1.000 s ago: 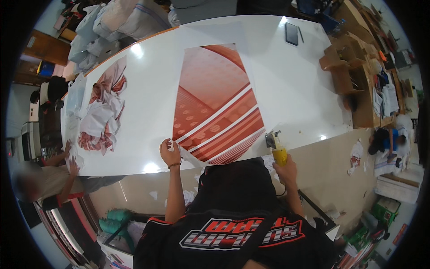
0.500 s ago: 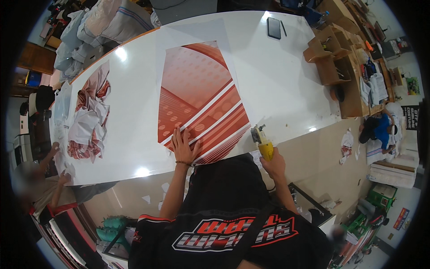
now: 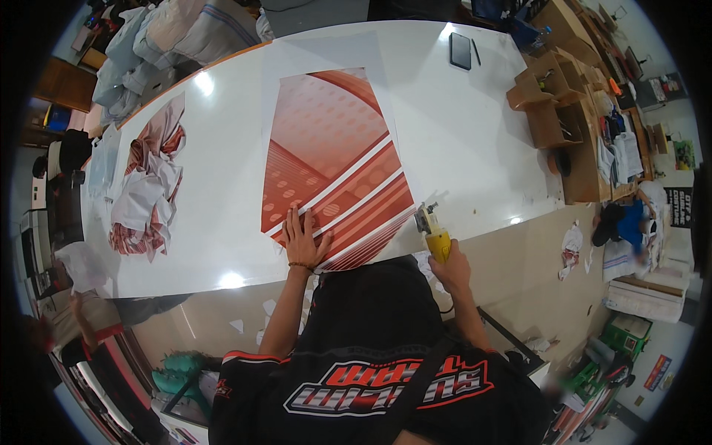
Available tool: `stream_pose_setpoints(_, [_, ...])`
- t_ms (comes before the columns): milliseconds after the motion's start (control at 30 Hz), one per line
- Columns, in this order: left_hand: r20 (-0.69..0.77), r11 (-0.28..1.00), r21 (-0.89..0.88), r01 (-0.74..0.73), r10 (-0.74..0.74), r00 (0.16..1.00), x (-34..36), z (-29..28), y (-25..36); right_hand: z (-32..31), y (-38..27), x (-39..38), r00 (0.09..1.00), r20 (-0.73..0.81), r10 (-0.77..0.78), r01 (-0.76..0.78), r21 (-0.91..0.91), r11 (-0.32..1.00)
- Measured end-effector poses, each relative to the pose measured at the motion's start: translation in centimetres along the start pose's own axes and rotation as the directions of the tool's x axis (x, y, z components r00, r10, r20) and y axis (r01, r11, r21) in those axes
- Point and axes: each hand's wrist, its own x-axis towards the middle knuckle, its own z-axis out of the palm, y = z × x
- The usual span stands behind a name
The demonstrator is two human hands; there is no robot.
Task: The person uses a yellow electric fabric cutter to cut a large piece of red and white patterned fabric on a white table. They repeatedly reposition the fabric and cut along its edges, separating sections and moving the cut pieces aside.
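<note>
A red and white patterned fabric panel (image 3: 326, 156) lies flat on the white table, on top of a pale sheet (image 3: 326, 55). My left hand (image 3: 302, 239) rests palm down on the panel's near left part, fingers stretched out. Just off the panel's near right edge, my right hand (image 3: 454, 271) grips the yellow body of a handheld electric fabric cutter (image 3: 437, 241). The cutter's metal head points away from me, close to the fabric's corner; whether it touches the cloth I cannot tell.
Crumpled red and white fabric (image 3: 152, 189) lies at the table's left. A phone (image 3: 460, 51) and a dark pen (image 3: 476, 52) sit at the far right, near cardboard boxes (image 3: 545, 93). At the left edge a co-worker holds a white piece (image 3: 81, 265). Scraps litter the floor.
The co-worker at the left has lifted a white piece off the table's end and shifted nearer the edge of view. My hands and the panel stay nearly in place.
</note>
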Motion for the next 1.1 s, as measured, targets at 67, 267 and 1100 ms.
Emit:
stream_pose_setpoints(67, [-0.010, 1.000, 0.002, -0.004, 0.004, 1.000, 0.1, 0.0, 0.0, -0.1, -0.2, 0.3, 1.000, 0.006, 0.002, -0.002, -0.002, 1.000])
stream_pose_setpoints(267, [-0.015, 1.000, -0.007, 0.002, -0.002, 1.000, 0.1, -0.2, 0.1, -0.5, -0.8, 1.0, 1.000, 0.004, -0.012, 0.012, 0.003, 1.000])
stream_pose_setpoints(1100, [-0.011, 0.997, -0.048, 0.052, -0.053, 0.999, 0.1, 0.0, -0.3, -4.2, -8.9, 9.0, 0.995, 0.017, -0.102, 0.102, 0.030, 0.994])
